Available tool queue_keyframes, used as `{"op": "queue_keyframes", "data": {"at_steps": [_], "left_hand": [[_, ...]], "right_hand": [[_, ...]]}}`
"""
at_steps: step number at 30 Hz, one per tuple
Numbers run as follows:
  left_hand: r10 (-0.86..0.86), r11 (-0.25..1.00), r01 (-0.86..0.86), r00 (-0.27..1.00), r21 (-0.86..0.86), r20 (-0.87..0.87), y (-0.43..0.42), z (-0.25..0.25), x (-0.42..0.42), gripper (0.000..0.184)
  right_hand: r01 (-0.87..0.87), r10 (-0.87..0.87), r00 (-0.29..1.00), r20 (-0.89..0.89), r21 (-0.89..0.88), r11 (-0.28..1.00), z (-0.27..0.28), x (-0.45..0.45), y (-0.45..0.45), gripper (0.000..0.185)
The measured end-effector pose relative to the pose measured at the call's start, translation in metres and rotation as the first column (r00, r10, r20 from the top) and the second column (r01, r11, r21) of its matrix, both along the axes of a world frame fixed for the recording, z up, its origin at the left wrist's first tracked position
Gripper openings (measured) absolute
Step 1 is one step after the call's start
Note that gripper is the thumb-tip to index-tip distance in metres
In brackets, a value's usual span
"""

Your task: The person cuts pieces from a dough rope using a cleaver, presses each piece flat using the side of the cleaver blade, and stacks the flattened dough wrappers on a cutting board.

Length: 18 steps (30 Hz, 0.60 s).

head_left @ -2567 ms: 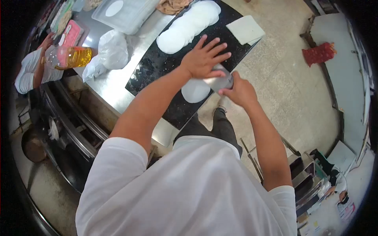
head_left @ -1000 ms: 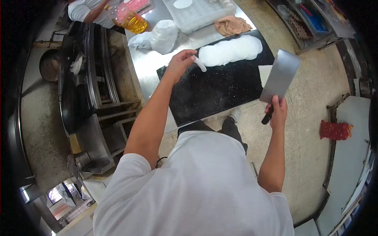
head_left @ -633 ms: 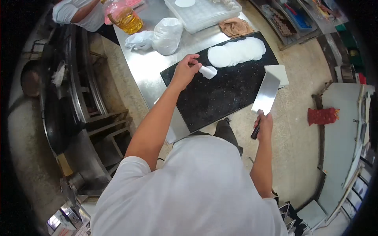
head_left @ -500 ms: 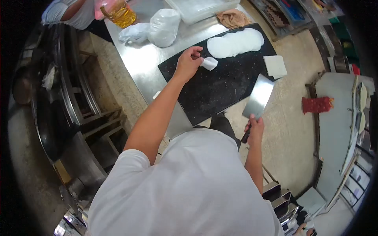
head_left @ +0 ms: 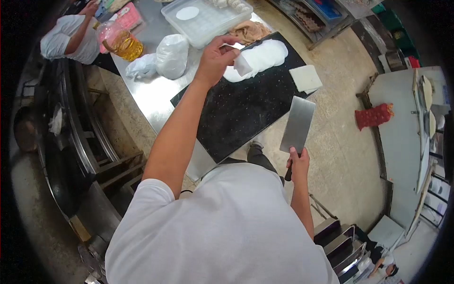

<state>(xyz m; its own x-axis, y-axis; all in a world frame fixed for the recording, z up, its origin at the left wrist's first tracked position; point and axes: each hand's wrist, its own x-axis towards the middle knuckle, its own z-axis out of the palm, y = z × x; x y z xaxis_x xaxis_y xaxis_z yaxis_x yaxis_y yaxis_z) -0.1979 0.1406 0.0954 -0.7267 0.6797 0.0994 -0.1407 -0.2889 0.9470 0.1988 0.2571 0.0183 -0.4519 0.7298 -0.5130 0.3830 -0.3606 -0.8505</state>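
Pinched in the fingers of my left hand [head_left: 216,60] is a thin white dough wrapper [head_left: 243,65], raised above the black board [head_left: 241,106]. Behind it, a row of overlapping white dough wrappers [head_left: 268,54] lies along the board's far side; my hand and the held piece hide part of its left end. My right hand [head_left: 299,163] grips the dark handle of a cleaver [head_left: 298,124], its broad blade pointing forward past the board's right edge, over the floor. A folded white cloth [head_left: 305,78] rests at the board's right corner.
Beyond the board are a crumpled brown cloth [head_left: 250,33] and a clear plastic tray [head_left: 189,31] with white pieces on it. White plastic bags [head_left: 171,59] and an oil jug [head_left: 126,46] stand left. A person [head_left: 71,38] is at the table's far left.
My left hand has lifted the wrapper and moved it forward, up to the row's left end. The cleaver has swung more upright and away from the board. The view has shifted.
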Motion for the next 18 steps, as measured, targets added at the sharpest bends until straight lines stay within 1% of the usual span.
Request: {"op": "queue_keyframes", "data": {"at_steps": [1, 2, 3, 4, 5, 7, 8, 10, 11, 12, 13, 14, 15, 16, 17, 18], "left_hand": [[0.005, 1.000, -0.005, 1.000, -0.012, -0.014, 0.002, -0.002, -0.004, 0.032], [0.059, 0.989, -0.058, 0.998, -0.138, 0.003, 0.002, -0.012, -0.011, 0.033], [0.120, 0.959, -0.111, 0.993, -0.262, 0.016, 0.000, -0.026, -0.020, 0.033], [0.100, 0.917, -0.077, 0.994, -0.392, 0.038, -0.005, -0.050, -0.033, 0.035], [0.112, 0.910, -0.090, 0.993, -0.406, 0.031, -0.015, -0.063, -0.037, 0.035], [0.273, 0.728, -0.150, 0.959, -0.669, 0.082, -0.032, -0.074, -0.037, 0.041], [0.287, 0.721, -0.167, 0.955, -0.672, 0.070, -0.036, -0.076, -0.038, 0.041], [0.380, 0.754, -0.268, 0.923, -0.600, 0.066, -0.054, -0.070, -0.029, 0.043], [0.407, 0.738, -0.292, 0.912, -0.608, 0.056, -0.066, -0.068, -0.022, 0.043], [0.385, 0.705, -0.314, 0.922, -0.636, -0.028, -0.080, -0.060, -0.013, 0.044], [0.359, 0.667, -0.338, 0.927, -0.664, -0.112, -0.096, -0.055, -0.006, 0.046], [0.360, 0.662, -0.383, 0.916, -0.644, -0.176, -0.118, -0.054, 0.000, 0.043], [0.382, 0.661, -0.417, 0.903, -0.624, -0.199, -0.139, -0.051, 0.011, 0.036], [0.444, 0.610, -0.453, 0.875, -0.650, -0.194, -0.160, -0.048, 0.022, 0.036], [0.501, 0.559, -0.484, 0.844, -0.674, -0.190, -0.181, -0.045, 0.033, 0.036], [0.546, 0.488, -0.544, 0.800, -0.683, -0.247, -0.204, -0.051, 0.043, 0.036]], "right_hand": [[-0.039, 0.039, 0.999, -0.003, 0.047, 0.998, 0.000, 0.003, 0.009, 0.023], [-0.076, 0.077, 0.997, -0.006, 0.097, 0.992, -0.002, 0.004, 0.020, 0.024], [-0.082, 0.084, 0.996, -0.021, 0.087, 0.993, -0.006, 0.005, 0.032, 0.024], [-0.106, 0.108, 0.994, -0.016, 0.086, 0.991, -0.012, 0.010, 0.042, 0.023], [-0.131, 0.132, 0.991, -0.010, 0.085, 0.988, -0.017, 0.014, 0.052, 0.023], [-0.166, 0.165, 0.986, 0.016, 0.068, 0.984, -0.021, 0.021, 0.069, 0.021], [-0.184, 0.184, 0.983, 0.012, 0.082, 0.979, -0.020, 0.021, 0.077, 0.020], [-0.226, 0.226, 0.974, 0.001, 0.081, 0.971, -0.016, 0.022, 0.087, 0.019], [-0.213, 0.215, 0.977, -0.007, 0.096, 0.972, -0.014, 0.022, 0.094, 0.018], [-0.205, 0.208, 0.978, -0.019, 0.112, 0.972, -0.012, 0.019, 0.102, 0.017], [-0.238, 0.243, 0.970, -0.031, 0.103, 0.966, -0.006, 0.013, 0.110, 0.017], [-0.230, 0.253, 0.961, -0.116, 0.176, 0.957, 0.000, 0.008, 0.118, 0.018], [-0.213, 0.263, 0.944, -0.198, 0.245, 0.946, 0.007, 0.005, 0.125, 0.019], [-0.239, 0.288, 0.935, -0.206, 0.235, 0.942, 0.013, -0.005, 0.131, 0.019], [-0.196, 0.264, 0.916, -0.303, 0.239, 0.951, 0.016, -0.021, 0.138, 0.020], [-0.149, 0.236, 0.888, -0.394, 0.238, 0.960, 0.015, -0.037, 0.142, 0.021]]}}
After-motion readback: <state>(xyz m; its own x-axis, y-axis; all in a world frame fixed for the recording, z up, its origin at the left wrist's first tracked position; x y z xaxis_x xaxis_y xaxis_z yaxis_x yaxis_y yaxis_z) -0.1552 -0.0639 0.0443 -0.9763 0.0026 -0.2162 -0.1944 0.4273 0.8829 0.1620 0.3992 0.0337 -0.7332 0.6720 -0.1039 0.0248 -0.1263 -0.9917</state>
